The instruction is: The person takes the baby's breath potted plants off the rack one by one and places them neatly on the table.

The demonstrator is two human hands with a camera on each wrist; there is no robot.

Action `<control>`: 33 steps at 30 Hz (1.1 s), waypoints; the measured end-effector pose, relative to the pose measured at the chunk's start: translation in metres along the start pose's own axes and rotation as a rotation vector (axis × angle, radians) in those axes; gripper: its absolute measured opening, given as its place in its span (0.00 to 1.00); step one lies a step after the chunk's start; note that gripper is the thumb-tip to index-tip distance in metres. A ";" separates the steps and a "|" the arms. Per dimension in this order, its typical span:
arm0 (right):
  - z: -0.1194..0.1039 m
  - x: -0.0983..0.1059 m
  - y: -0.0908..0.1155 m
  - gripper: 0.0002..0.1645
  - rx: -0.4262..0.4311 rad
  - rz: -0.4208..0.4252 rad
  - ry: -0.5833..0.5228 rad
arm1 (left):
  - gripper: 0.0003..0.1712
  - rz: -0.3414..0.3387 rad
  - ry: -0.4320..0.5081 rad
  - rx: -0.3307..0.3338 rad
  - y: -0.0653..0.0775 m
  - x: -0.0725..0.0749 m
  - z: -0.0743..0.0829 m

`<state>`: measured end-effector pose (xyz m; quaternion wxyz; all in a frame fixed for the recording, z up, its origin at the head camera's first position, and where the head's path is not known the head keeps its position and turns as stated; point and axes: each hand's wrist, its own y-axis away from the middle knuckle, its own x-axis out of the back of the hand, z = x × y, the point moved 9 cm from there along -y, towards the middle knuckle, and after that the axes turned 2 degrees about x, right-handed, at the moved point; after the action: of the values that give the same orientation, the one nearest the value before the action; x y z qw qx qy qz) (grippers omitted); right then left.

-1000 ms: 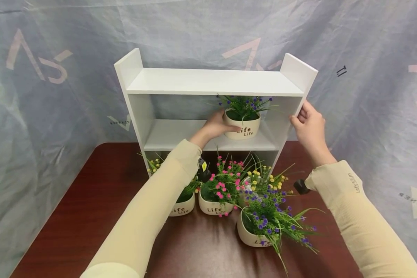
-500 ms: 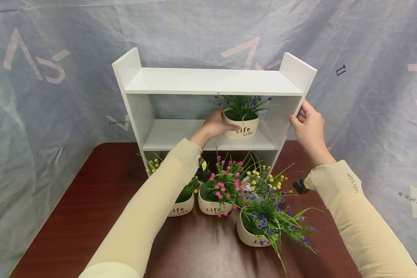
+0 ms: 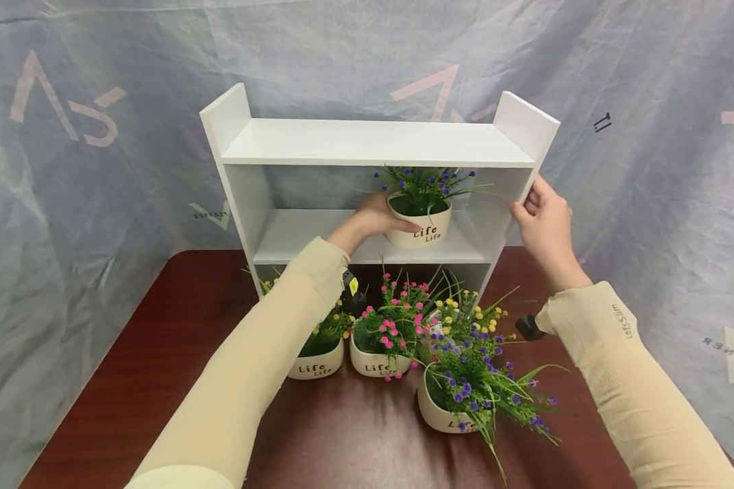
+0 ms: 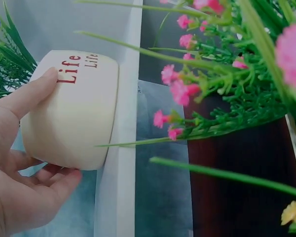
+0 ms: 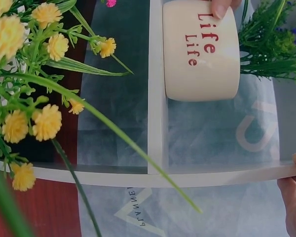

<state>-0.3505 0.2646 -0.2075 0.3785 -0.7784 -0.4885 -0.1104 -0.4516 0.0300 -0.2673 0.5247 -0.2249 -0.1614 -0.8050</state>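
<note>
A cream flowerpot [image 3: 425, 234] with "Life" lettering and purple flowers is on the middle board of the white shelf [image 3: 361, 142], right of centre. My left hand [image 3: 376, 219] grips it from the left side. The left wrist view shows the thumb across the front of the pot [image 4: 76, 118] and the other fingers curled behind and under its side. The upper blooms are partly hidden by the top board. My right hand [image 3: 546, 227] pinches the front edge of the shelf's right side panel [image 3: 510, 197]; in the right wrist view only part of that hand [image 5: 295, 197] shows.
Several more pots stand in front of the shelf on the dark red table [image 3: 141, 353]: a yellow-flowered one [image 3: 315, 367] at left, a pink-flowered one [image 3: 379, 363], yellow flowers [image 3: 471, 316] behind, and a purple-flowered one [image 3: 449, 411] nearest. A grey printed cloth [image 3: 128, 176] hangs behind.
The held flowerpot and my left hand have shifted slightly left and a little toward me on the middle board. My right hand stays at the side panel.
</note>
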 end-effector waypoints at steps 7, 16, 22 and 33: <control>-0.001 0.000 0.000 0.34 0.010 0.007 0.005 | 0.63 -0.017 0.003 0.067 0.007 0.006 -0.004; 0.000 -0.003 0.000 0.35 0.010 0.003 0.000 | 0.62 0.023 0.006 0.041 0.014 0.018 -0.013; 0.000 -0.003 0.000 0.34 0.007 0.003 -0.008 | 0.56 0.042 -0.019 -0.018 0.024 0.026 -0.014; 0.001 -0.004 0.000 0.35 0.006 -0.001 -0.008 | 0.53 0.059 -0.059 -0.084 0.053 0.036 -0.010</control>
<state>-0.3530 0.2622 -0.2100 0.3789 -0.7774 -0.4908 -0.1059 -0.4178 -0.0236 -0.2555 0.5335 -0.2752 -0.1360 -0.7881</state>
